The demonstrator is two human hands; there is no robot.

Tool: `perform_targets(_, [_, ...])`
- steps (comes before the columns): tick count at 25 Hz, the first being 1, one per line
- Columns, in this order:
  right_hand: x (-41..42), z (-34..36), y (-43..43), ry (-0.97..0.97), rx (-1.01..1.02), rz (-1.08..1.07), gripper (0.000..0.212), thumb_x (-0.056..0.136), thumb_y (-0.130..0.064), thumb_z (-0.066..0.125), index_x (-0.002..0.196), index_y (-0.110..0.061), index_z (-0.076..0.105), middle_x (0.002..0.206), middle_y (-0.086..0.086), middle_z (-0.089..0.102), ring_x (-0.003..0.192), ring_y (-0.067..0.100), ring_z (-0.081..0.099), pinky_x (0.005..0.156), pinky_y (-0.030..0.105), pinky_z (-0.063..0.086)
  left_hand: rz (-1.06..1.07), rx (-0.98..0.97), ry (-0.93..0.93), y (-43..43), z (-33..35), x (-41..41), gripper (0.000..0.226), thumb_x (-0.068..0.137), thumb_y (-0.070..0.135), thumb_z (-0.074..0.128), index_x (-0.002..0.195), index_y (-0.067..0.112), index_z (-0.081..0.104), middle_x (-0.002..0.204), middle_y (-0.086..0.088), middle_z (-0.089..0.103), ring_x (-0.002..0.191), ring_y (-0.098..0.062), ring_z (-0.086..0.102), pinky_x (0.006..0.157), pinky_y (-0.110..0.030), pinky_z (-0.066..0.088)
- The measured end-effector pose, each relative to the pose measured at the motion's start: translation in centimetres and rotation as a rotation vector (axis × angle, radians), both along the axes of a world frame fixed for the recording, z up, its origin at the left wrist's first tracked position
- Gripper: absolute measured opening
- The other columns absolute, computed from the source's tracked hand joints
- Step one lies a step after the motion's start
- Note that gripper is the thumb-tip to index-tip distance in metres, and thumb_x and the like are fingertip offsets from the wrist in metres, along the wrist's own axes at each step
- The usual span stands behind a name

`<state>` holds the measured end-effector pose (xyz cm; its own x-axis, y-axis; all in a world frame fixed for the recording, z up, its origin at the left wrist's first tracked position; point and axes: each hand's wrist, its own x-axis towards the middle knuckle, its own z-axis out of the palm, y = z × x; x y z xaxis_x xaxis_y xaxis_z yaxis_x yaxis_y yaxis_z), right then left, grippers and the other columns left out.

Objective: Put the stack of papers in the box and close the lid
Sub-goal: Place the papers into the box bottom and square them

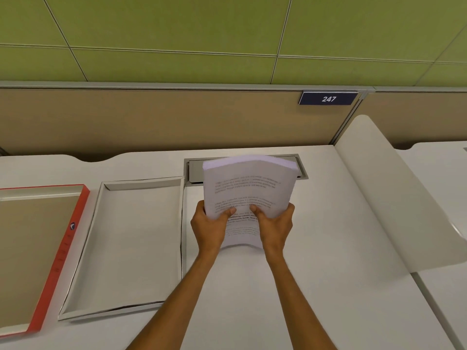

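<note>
A thick stack of printed papers point(249, 184) is held up off the desk, bent slightly, right of the box. My left hand point(209, 224) grips its lower left edge and my right hand point(275, 223) its lower right edge, thumbs on the top sheet. The open white box point(131, 245) lies flat on the desk to the left of my hands and has nothing in it. Its lid point(38, 253), red-edged with a brown inside, lies upside down further left, partly cut off by the frame's edge.
A grey cable hatch point(195, 170) is set into the white desk point(316, 248) behind the papers. A curved white divider point(394, 198) rises on the right. A tan partition with a "247" sign point(328, 98) backs the desk.
</note>
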<state>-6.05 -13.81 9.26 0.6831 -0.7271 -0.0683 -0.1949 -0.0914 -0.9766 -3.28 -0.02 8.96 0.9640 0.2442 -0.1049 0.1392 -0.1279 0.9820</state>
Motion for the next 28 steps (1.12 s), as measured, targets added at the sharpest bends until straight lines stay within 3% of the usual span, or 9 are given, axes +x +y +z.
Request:
perform_targets(2, [0.6,1.1,0.2,0.074,-0.023,0.019,0.068,0.06,-0.029,0.092,0.104,-0.025,0.04,0.097,-0.011,0.059,0.086,0.011,0.066,0.055,0.012,0.054,-0.007,0.069,0.051,0.7,0.9,0.9,0.051,0.06,0.037,0.091,0.1,0.02,0.064,0.094,0.006,0.072,0.078,-0.013,0.071,0.055,-0.016,0.057])
perform_targets(5, [1.6,2.7,0.7,0.268,-0.151,0.077,0.07,0.062,-0.037,0.09,0.106,-0.017,0.038,0.104,0.002,0.061,0.088,0.022,0.066,0.065,0.026,0.055,-0.021,0.174,0.131,2.0,2.2,2.2,0.052,0.057,0.037,0.093,0.096,0.015,0.067,0.092,0.002,0.073,0.076,-0.015,0.071,0.052,-0.019,0.052])
perform_targets(10, [2.7,3.7,2.7,0.421,-0.273,0.192,0.078,0.062,-0.042,0.09,0.114,-0.008,0.042,0.117,0.011,0.065,0.101,0.03,0.067,0.069,0.032,0.051,-0.052,0.273,0.23,4.9,3.1,3.3,0.054,0.057,0.036,0.093,0.098,0.011,0.068,0.102,-0.007,0.076,0.084,-0.026,0.073,0.073,-0.041,0.062])
perform_targets(17, [3.6,3.6,7.9,0.456,-0.263,0.255,0.077,0.064,-0.041,0.089,0.115,-0.008,0.042,0.119,0.011,0.065,0.104,0.029,0.067,0.069,0.032,0.051,-0.022,0.267,0.258,10.0,3.2,3.6,0.041,0.059,0.031,0.093,0.088,0.015,0.069,0.102,-0.01,0.077,0.079,-0.025,0.072,0.066,-0.033,0.059])
perform_targets(22, [4.1,3.1,12.8,0.479,-0.258,0.305,0.078,0.063,-0.042,0.089,0.116,-0.008,0.042,0.119,0.011,0.064,0.106,0.03,0.066,0.073,0.034,0.053,-0.019,0.277,0.28,15.1,2.9,3.8,0.037,0.061,0.03,0.092,0.083,0.021,0.064,0.105,-0.011,0.076,0.072,-0.021,0.065,0.056,-0.022,0.049])
perform_targets(28, [5.0,1.7,19.2,0.488,-0.236,0.366,0.074,0.067,-0.042,0.087,0.116,-0.01,0.042,0.121,0.01,0.064,0.106,0.028,0.066,0.068,0.029,0.048,0.004,0.28,0.308,21.7,1.8,4.3,0.041,0.063,0.024,0.092,0.096,0.01,0.073,0.106,-0.014,0.076,0.08,-0.026,0.07,0.065,-0.031,0.057])
